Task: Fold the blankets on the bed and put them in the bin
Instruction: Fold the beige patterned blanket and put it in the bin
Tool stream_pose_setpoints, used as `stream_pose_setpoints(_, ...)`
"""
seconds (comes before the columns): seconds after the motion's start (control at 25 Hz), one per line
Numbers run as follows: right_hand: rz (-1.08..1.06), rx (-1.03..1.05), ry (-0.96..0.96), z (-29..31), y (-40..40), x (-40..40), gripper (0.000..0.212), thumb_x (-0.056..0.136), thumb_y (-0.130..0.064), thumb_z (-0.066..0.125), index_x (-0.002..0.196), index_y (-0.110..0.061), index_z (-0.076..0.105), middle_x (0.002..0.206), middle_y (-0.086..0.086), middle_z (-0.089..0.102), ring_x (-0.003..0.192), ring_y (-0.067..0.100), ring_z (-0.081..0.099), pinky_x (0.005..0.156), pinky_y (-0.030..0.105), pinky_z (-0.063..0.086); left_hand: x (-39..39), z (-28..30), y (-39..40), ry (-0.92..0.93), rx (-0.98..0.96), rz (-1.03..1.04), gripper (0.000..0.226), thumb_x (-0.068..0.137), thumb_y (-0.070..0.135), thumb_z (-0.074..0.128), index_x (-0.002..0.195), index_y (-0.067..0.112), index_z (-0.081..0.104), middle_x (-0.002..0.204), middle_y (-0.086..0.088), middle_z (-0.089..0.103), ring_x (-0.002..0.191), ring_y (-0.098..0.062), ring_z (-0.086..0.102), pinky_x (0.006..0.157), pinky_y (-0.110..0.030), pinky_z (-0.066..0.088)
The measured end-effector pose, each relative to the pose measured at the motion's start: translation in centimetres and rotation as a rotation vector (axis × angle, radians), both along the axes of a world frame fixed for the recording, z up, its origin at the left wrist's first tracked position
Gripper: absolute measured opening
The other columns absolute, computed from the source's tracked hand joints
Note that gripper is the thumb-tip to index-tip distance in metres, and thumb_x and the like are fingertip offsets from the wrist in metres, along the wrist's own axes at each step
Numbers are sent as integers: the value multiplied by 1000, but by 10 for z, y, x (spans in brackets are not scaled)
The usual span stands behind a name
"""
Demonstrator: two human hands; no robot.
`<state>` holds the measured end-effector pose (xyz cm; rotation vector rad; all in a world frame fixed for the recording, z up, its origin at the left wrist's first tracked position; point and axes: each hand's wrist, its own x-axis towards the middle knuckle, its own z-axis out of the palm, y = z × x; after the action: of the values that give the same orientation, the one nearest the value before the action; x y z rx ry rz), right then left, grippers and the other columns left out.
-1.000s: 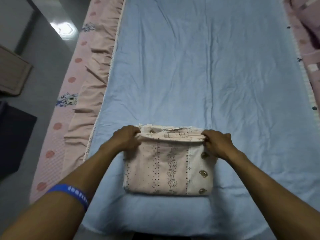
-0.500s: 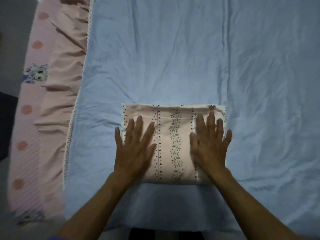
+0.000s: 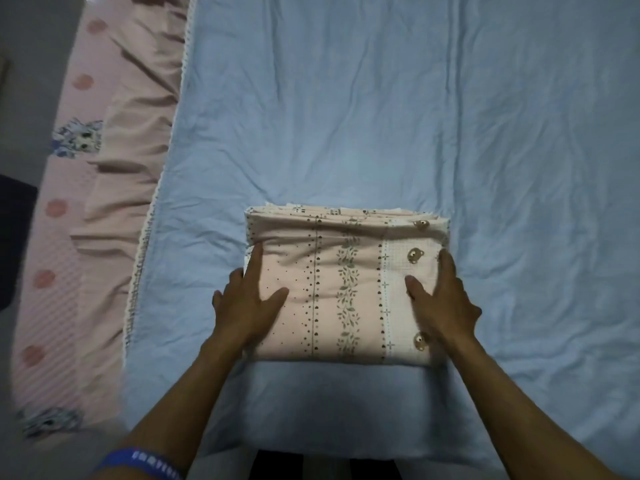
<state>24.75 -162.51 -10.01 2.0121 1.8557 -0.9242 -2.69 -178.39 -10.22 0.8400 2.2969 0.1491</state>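
1. Your left hand (image 3: 247, 306) sits at the left edge of the folded blanket (image 3: 346, 285). The thumb lies on top and the fingers run along the side; whether they curl under the bundle is hidden.
2. Your right hand (image 3: 441, 299) mirrors it at the right edge, thumb laid on the top face near the printed bears, fingers down the side. Neither hand is plainly gripping; both look fairly straight and pressed against the cloth.
3. Half a second ago both palms lay flat on top of the bundle with fingers spread. Now they have slid outward to its two sides.
4. The bundle also looks thicker than before, with stacked layers showing along its far edge.
5. The folded blanket, pink with dotted and leafy stripes, rests on the blue bedspread (image 3: 381, 116), close to the near edge of the bed and about centred.
6. A blue wristband (image 3: 145, 462) circles your left forearm, at the near edge of the view.
7. Left of the blue bedspread runs a pink ruffled bed skirt (image 3: 121, 168) with spots and cartoon prints, then grey floor (image 3: 31, 98).
8. No bin appears in this view.
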Motion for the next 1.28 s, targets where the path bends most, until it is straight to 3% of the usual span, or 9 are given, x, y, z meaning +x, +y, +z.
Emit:
stream_pose_setpoints(0.12, 177, -58, 110, 8, 1, -4, 84, 92, -47, 53, 150, -48, -7, 154, 7, 34, 132, 32, 43, 112, 53, 26, -8, -2, 12, -81, -49, -45, 108, 80, 55, 64, 135, 59, -28, 150, -15, 36, 134, -36, 38, 112, -62, 15)
stream_pose_setpoints(0.28, 244, 108, 214, 33, -14, -13, 73, 94, -19, 50, 152, -47, 15, 155, 9, 29, 130, 32, 43, 107, 47, 29, 5, 30, 11, -30, -11, -50, 102, 88, 34, 62, 143, 52, -22, 147, -10, 42, 138, -27, 33, 114, -63, 4)
stream_pose_setpoints(0.44, 352, 181, 199, 109, -37, -27, 69, 96, -16, 47, 152, -43, 18, 142, 15, 39, 110, 36, 52, 103, 46, 28, 16, 107, -27, 59, 40, -6, 98, 92, 32, 56, 145, 43, -25, 146, -8, 44, 142, -23, 27, 114, -62, -4)
stream_pose_setpoints(0.6, 509, 171, 311, 178, -61, -74, 70, 94, -18, 53, 151, -44, 22, 149, 11, 36, 123, 36, 49, 104, 49, 31, -5, 197, -110, 23, 100, 233, 99, 90, 33, 60, 149, 41, -19, 156, -4, 31, 144, -22, 25, 117, -56, -5)
stream_pose_setpoints(0.76, 684, 116, 424, 255, -108, -162, 64, 94, -22, 52, 146, -49, 27, 149, 7, 37, 130, 33, 42, 105, 49, 28, -51, 290, -203, -11, 187, 522, 96, 89, 33, 61, 149, 46, -13, 159, 0, 25, 144, -25, 24, 119, -52, 6)
stream_pose_setpoints(0.88, 774, 104, 496, 289, -152, -234, 63, 93, -21, 55, 141, -53, 31, 147, 6, 40, 129, 33, 42, 104, 48, 30, -98, 322, -275, -15, 261, 631, 94, 89, 34, 62, 149, 46, -9, 158, 3, 27, 141, -28, 29, 117, -51, 20)
stream_pose_setpoints(1.0, 851, 87, 542, 302, -222, -324, 64, 93, -19, 56, 128, -65, 30, 138, 6, 48, 126, 30, 44, 104, 49, 33, -157, 326, -365, -38, 323, 743, 96, 88, 33, 64, 149, 47, -10, 158, 4, 24, 142, -24, 30, 116, -50, 24)
stream_pose_setpoints(1.12, 905, 92, 536, 306, -296, -417, 58, 97, -21, 53, 126, -66, 31, 137, 3, 48, 125, 27, 45, 101, 47, 34, -218, 321, -446, -115, 313, 833, 97, 88, 36, 63, 149, 46, -11, 159, 4, 24, 142, -24, 29, 117, -45, 24)
stream_pose_setpoints(1.28, 997, 85, 499, 315, -372, -523, 58, 95, -24, 54, 119, -72, 30, 115, -2, 48, 114, 26, 48, 99, 50, 35, -298, 318, -531, -184, 310, 950, 99, 85, 36, 65, 148, 49, -10, 158, 3, 25, 142, -27, 30, 116, -46, 26)
